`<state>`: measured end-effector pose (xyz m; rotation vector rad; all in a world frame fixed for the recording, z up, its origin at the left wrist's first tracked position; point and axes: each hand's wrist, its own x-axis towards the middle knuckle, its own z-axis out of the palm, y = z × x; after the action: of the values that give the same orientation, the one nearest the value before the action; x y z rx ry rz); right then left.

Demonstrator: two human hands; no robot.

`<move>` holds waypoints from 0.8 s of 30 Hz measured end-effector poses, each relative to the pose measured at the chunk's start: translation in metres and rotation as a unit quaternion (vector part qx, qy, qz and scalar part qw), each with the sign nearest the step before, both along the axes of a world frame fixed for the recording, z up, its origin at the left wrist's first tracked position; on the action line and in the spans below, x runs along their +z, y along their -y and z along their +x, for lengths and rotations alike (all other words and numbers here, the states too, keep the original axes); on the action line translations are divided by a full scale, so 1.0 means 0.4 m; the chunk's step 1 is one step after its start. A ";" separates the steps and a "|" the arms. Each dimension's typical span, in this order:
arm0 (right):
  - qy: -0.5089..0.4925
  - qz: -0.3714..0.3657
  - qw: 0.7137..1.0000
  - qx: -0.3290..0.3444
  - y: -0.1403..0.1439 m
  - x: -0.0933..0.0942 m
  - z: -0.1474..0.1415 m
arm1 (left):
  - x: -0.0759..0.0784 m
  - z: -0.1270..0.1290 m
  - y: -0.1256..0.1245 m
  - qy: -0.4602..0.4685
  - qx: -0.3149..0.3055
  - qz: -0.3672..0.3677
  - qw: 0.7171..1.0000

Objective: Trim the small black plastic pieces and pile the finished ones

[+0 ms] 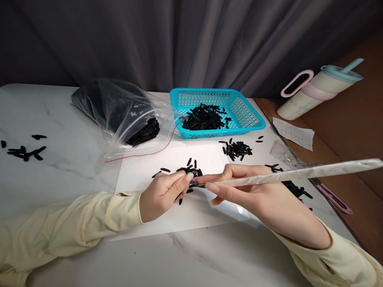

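Observation:
My left hand (163, 193) is closed in a pinch on a small black piece (194, 183), mostly hidden by the fingertips. My right hand (257, 193) grips a long, thin tool wrapped in white (305, 171). Its narrow dark tip points left and meets the black piece, or comes very close to it. The wrapped end sticks out to the right, above the wrist. Just behind and under the fingertips lies a small heap of black slivers (190, 169) on a white sheet (206, 153).
A clear zip bag (103, 103) of black pieces lies at back left, beside a blue basket (221, 133) holding more. Other black heaps (237, 149) lie around. To the right are a tumbler (320, 91), a paper slip (295, 133), a small plastic bag (283, 153) and a pink tool (333, 198).

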<state>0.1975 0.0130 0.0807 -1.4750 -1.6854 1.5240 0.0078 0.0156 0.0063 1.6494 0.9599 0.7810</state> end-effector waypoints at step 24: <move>0.123 0.315 0.920 0.197 -0.005 -0.030 0.033 | 0.010 -0.005 -0.001 0.045 -0.138 -0.149 0.978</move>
<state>0.2108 0.0150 0.0686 -1.0432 -2.4375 0.8223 0.0056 0.0162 0.0103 1.4323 0.7251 0.4929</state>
